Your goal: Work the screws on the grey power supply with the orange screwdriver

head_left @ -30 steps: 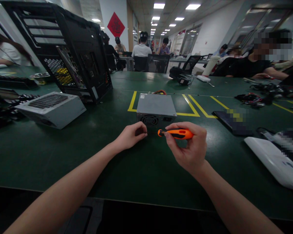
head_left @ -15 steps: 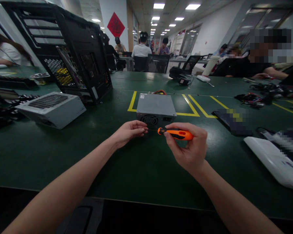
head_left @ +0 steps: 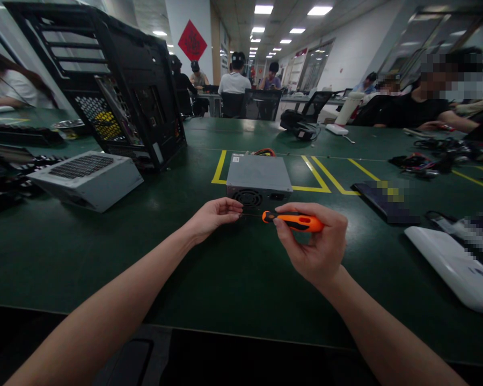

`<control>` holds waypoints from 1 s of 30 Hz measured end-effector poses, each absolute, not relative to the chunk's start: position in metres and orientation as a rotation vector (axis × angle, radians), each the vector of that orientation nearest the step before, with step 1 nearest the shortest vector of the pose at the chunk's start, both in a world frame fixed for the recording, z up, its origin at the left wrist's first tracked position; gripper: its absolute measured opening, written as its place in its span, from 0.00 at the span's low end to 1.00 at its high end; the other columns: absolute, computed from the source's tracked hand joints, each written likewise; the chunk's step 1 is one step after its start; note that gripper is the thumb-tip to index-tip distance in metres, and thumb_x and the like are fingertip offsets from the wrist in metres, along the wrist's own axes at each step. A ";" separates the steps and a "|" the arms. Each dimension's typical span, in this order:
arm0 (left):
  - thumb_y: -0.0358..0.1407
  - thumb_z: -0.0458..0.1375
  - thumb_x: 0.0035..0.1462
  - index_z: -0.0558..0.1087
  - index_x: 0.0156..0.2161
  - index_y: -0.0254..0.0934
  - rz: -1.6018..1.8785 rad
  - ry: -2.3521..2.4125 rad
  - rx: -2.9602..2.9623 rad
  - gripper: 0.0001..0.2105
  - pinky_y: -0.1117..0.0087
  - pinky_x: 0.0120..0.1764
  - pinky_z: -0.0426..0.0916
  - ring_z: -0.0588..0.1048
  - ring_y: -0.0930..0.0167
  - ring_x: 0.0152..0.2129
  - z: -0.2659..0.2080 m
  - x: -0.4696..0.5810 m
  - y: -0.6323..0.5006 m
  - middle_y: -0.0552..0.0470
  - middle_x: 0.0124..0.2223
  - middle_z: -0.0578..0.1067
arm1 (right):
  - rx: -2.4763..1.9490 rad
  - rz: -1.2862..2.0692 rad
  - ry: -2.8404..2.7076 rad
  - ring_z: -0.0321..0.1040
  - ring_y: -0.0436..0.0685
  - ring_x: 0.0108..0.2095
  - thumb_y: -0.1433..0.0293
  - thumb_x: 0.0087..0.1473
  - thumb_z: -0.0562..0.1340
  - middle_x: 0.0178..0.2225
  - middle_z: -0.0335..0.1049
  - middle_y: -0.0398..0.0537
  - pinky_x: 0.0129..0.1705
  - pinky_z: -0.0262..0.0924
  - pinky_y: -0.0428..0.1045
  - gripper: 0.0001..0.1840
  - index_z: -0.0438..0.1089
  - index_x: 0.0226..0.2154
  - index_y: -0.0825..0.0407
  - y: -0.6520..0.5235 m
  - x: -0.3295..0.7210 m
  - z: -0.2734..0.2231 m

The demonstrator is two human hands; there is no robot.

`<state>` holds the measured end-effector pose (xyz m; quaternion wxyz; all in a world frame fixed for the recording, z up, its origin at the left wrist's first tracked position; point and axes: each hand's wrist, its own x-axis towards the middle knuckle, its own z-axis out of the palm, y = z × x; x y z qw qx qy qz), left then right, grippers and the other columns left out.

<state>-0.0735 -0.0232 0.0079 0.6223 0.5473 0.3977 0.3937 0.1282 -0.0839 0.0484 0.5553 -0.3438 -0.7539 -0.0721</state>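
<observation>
Head view: pinched in the right hand (head_left: 316, 244), the screwdriver (head_left: 295, 220) is pointed along the counter's near edge (head_left: 233, 323) at the left hand (head_left: 213, 219), whose grip cannot be told.

Two hands (head_left: 219, 219) (head_left: 320, 244), one screwdriver (head_left: 295, 221), two power supplies (head_left: 259, 172) (head_left: 86, 179), one computer case (head_left: 131, 69).

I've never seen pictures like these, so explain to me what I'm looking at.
There is no machine: these are a person's two bare hands, seen from a camera worn on the head. The right hand holds an orange-and-black screwdriver; the fingers of the left hand are at the end of its thin shaft, though whether they grip it is unclear. Just beyond, on the dark green tabletop, sits a grey metal box with a round fan grille. A tall black computer case and another grey box are to the left.
</observation>
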 end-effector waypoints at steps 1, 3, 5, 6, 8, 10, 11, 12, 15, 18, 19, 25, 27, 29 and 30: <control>0.23 0.59 0.45 0.70 0.40 0.33 0.902 0.918 1.297 0.14 0.67 0.44 0.64 0.71 0.75 0.35 0.007 -0.074 -0.023 0.50 0.40 0.72 | -0.821 -0.163 -1.784 0.71 0.54 0.29 0.70 0.46 0.62 0.30 0.73 0.47 0.29 0.68 0.49 0.10 0.66 0.35 0.50 -0.084 0.128 0.048; 0.23 0.59 0.44 0.70 0.40 0.33 0.883 0.936 1.399 0.15 0.67 0.44 0.63 0.70 0.74 0.36 0.006 -0.073 -0.024 0.50 0.39 0.72 | -0.840 -0.149 -1.789 0.71 0.54 0.29 0.70 0.46 0.62 0.30 0.73 0.47 0.30 0.67 0.49 0.10 0.66 0.35 0.50 -0.084 0.128 0.048; 0.25 0.60 0.44 0.70 0.40 0.33 0.848 0.956 1.512 0.15 0.67 0.43 0.64 0.70 0.74 0.35 0.004 -0.073 -0.024 0.50 0.39 0.72 | -0.847 -0.146 -1.780 0.71 0.54 0.30 0.70 0.46 0.62 0.30 0.73 0.48 0.30 0.67 0.50 0.10 0.65 0.35 0.50 -0.084 0.128 0.048; 0.26 0.60 0.45 0.70 0.40 0.33 0.832 0.964 1.561 0.14 0.67 0.42 0.64 0.70 0.74 0.34 0.003 -0.072 -0.024 0.50 0.38 0.72 | -0.847 -0.145 -1.778 0.71 0.55 0.30 0.71 0.46 0.62 0.30 0.73 0.49 0.30 0.67 0.50 0.10 0.65 0.35 0.50 -0.084 0.128 0.048; 0.31 0.61 0.46 0.70 0.40 0.33 0.816 0.982 1.639 0.13 0.67 0.40 0.65 0.70 0.74 0.33 0.000 -0.071 -0.023 0.50 0.37 0.72 | -0.849 -0.138 -1.780 0.71 0.55 0.30 0.71 0.45 0.62 0.31 0.73 0.49 0.30 0.67 0.50 0.11 0.65 0.35 0.50 -0.084 0.128 0.048; 0.35 0.60 0.47 0.70 0.38 0.34 0.822 1.012 1.696 0.11 0.67 0.38 0.65 0.71 0.73 0.31 -0.003 -0.071 -0.022 0.51 0.35 0.72 | -0.850 -0.125 -1.785 0.71 0.55 0.30 0.70 0.46 0.62 0.31 0.73 0.48 0.30 0.67 0.50 0.11 0.65 0.35 0.49 -0.085 0.128 0.047; 0.36 0.60 0.48 0.71 0.37 0.34 0.827 1.035 1.726 0.11 0.67 0.37 0.65 0.71 0.73 0.31 -0.004 -0.071 -0.022 0.51 0.34 0.73 | -0.848 -0.121 -1.787 0.71 0.55 0.30 0.70 0.46 0.62 0.31 0.73 0.48 0.29 0.67 0.50 0.11 0.65 0.36 0.49 -0.085 0.128 0.047; 0.37 0.60 0.48 0.71 0.36 0.35 0.835 1.060 1.760 0.10 0.68 0.36 0.65 0.71 0.73 0.30 -0.004 -0.072 -0.021 0.52 0.33 0.73 | -0.844 -0.122 -1.787 0.71 0.55 0.30 0.70 0.46 0.62 0.31 0.73 0.47 0.29 0.67 0.50 0.12 0.65 0.36 0.49 -0.085 0.128 0.047; 0.38 0.59 0.49 0.71 0.35 0.36 0.860 1.119 1.884 0.08 0.69 0.35 0.65 0.70 0.73 0.30 -0.004 -0.073 -0.022 0.52 0.34 0.73 | -0.832 -0.134 -1.796 0.71 0.54 0.30 0.71 0.45 0.63 0.31 0.73 0.48 0.30 0.67 0.49 0.13 0.64 0.37 0.50 -0.086 0.128 0.046; 0.36 0.58 0.51 0.72 0.34 0.37 0.901 1.150 2.022 0.06 0.70 0.34 0.64 0.70 0.73 0.31 -0.002 -0.074 -0.024 0.52 0.35 0.72 | -0.822 -0.133 -1.817 0.71 0.54 0.30 0.71 0.46 0.62 0.32 0.73 0.49 0.30 0.67 0.49 0.13 0.64 0.37 0.51 -0.086 0.129 0.046; 0.36 0.57 0.51 0.72 0.34 0.37 0.911 1.155 2.065 0.06 0.71 0.34 0.64 0.70 0.73 0.31 -0.001 -0.074 -0.025 0.52 0.35 0.72 | -0.826 -0.132 -1.825 0.71 0.54 0.30 0.71 0.46 0.62 0.31 0.73 0.49 0.29 0.67 0.49 0.13 0.64 0.37 0.51 -0.086 0.129 0.045; 0.34 0.57 0.51 0.72 0.34 0.38 0.946 1.144 2.224 0.04 0.73 0.31 0.63 0.68 0.75 0.29 0.002 -0.074 -0.028 0.54 0.34 0.71 | -0.826 -0.152 -1.832 0.71 0.54 0.29 0.70 0.47 0.62 0.32 0.73 0.47 0.28 0.67 0.49 0.13 0.63 0.38 0.49 -0.086 0.129 0.045; 0.33 0.58 0.51 0.72 0.34 0.38 0.954 1.135 2.267 0.03 0.74 0.31 0.63 0.68 0.75 0.29 0.003 -0.073 -0.029 0.54 0.34 0.71 | -0.822 -0.161 -1.848 0.71 0.54 0.29 0.70 0.47 0.62 0.31 0.72 0.47 0.28 0.66 0.49 0.11 0.64 0.37 0.49 -0.085 0.128 0.046; 0.32 0.58 0.51 0.72 0.33 0.38 0.964 1.130 2.308 0.03 0.74 0.31 0.63 0.68 0.75 0.30 0.003 -0.073 -0.029 0.54 0.33 0.70 | -0.801 -0.178 -1.869 0.71 0.54 0.29 0.70 0.47 0.62 0.31 0.72 0.46 0.28 0.66 0.49 0.12 0.63 0.37 0.49 -0.085 0.128 0.046; 0.31 0.57 0.51 0.72 0.33 0.38 0.972 1.129 2.324 0.03 0.74 0.31 0.63 0.68 0.75 0.30 0.003 -0.073 -0.029 0.54 0.33 0.70 | -0.776 -0.187 -1.879 0.70 0.53 0.30 0.71 0.47 0.62 0.31 0.72 0.46 0.29 0.66 0.48 0.13 0.62 0.38 0.49 -0.085 0.128 0.045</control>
